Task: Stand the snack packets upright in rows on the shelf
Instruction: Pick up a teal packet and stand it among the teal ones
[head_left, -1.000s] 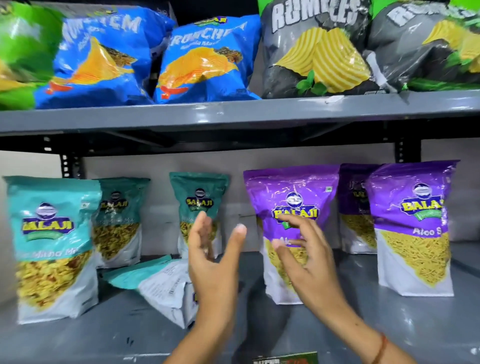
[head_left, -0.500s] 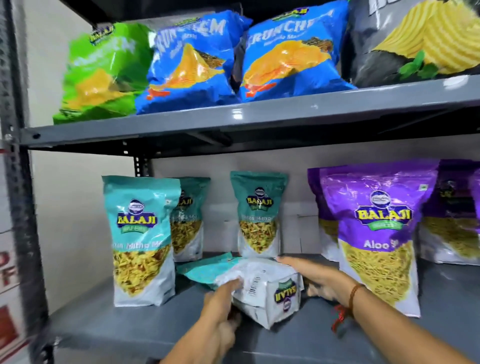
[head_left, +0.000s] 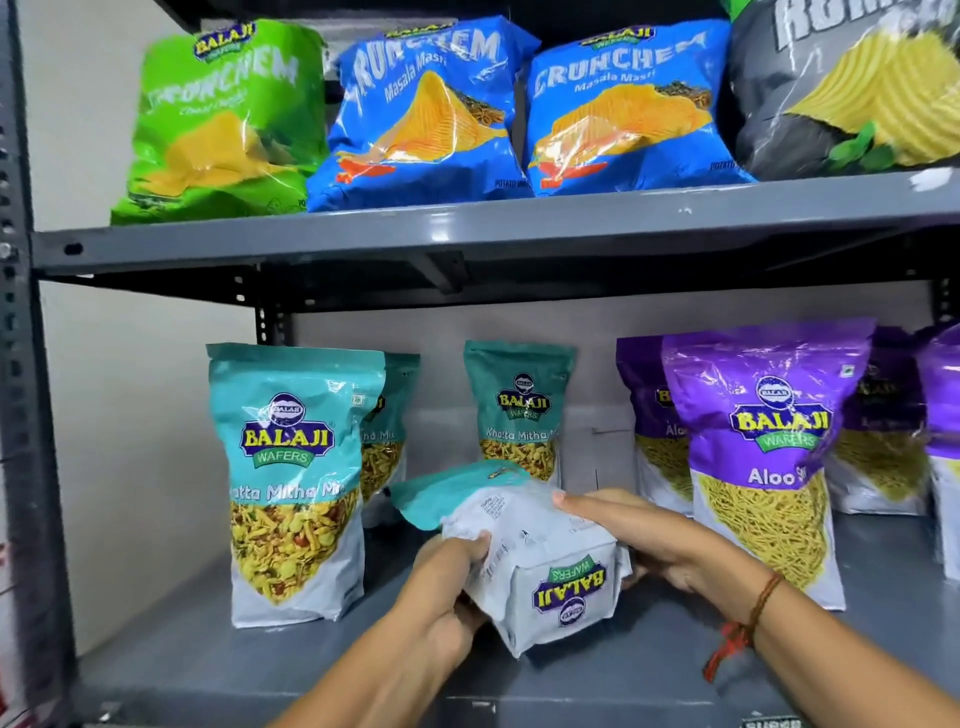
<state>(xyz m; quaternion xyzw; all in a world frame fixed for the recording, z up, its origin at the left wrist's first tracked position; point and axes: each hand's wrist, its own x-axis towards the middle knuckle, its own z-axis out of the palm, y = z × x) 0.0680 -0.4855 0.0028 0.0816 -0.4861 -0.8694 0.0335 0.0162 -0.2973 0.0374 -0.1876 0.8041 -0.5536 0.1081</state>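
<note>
A teal snack packet lies on its back in the middle of the grey lower shelf, its white base toward me and its teal top pointing away. My left hand grips its left side and my right hand grips its right side. Three teal packets stand upright behind it: one at the front left, one behind that, one at the back centre. Upright purple packets stand to the right.
The upper shelf holds a green chip bag, two blue bags, and a dark bag. A perforated grey upright bounds the left side. A white wall lies behind the packets.
My hands went from hovering open in front of the shelf to closing on both sides of the lying teal packet. The view shifted left and closer.
</note>
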